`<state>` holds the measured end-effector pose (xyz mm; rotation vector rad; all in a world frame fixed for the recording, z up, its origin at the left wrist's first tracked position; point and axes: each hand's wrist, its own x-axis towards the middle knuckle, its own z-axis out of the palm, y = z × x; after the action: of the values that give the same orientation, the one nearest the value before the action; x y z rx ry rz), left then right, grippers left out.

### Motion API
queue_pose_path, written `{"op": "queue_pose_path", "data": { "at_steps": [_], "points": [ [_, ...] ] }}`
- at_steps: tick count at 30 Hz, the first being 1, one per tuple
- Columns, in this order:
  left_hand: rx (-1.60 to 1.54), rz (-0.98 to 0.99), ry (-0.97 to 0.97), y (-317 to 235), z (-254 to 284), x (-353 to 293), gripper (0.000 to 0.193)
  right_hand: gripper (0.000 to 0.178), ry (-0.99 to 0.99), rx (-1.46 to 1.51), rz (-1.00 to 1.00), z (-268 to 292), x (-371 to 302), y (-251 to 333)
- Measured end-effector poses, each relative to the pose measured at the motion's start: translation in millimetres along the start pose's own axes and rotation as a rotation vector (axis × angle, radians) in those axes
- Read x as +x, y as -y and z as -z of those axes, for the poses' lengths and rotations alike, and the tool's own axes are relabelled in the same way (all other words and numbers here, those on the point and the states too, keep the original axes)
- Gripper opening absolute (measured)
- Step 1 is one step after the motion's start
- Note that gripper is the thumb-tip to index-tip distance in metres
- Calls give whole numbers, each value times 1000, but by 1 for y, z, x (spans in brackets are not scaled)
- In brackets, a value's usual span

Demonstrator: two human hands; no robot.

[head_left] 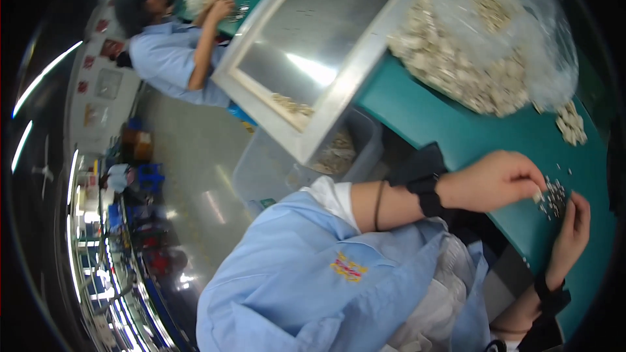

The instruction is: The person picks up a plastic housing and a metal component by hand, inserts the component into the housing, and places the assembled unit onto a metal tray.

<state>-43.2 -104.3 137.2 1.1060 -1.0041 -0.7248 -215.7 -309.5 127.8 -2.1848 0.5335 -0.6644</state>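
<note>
My left hand is over the green tabletop, with thumb and forefinger pinched on a tiny cream-coloured piece. Just beside its fingertips lies a scattered heap of small shiny metal parts. On the heap's other side is my right hand, its thumb and fingers drawn together at the parts. Whatever sits between those fingertips is too small to make out. A few cream-coloured pieces lie loose beyond the heap.
A large clear plastic bag full of cream-coloured pieces rests farther back. Left of it, a metal-framed tray juts past the table edge, above a grey plastic bin. Another person works at the far left with similar pieces.
</note>
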Motion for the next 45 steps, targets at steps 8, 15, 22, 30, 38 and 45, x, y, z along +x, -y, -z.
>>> {"op": "queue_pose_path", "data": {
  "at_steps": [8,15,22,30,38,45],
  "points": [
    [-194,162,-87,0,5,-5,17,19,-87,398,-171,-14,12,28],
    [-257,194,-55,-2,4,-3,19,19,18,1027,-245,-3,8,33],
    [-253,172,-34,2,7,-3,22,15,198,1290,-214,-9,4,46],
    [-302,173,-45,2,9,-4,22,14,284,1284,-222,-19,4,65],
    [-294,162,-61,2,8,-4,22,15,242,1153,-202,-27,1,75],
    [-280,139,-49,1,10,-3,21,15,239,1118,-204,-29,0,77]
  ]
}}
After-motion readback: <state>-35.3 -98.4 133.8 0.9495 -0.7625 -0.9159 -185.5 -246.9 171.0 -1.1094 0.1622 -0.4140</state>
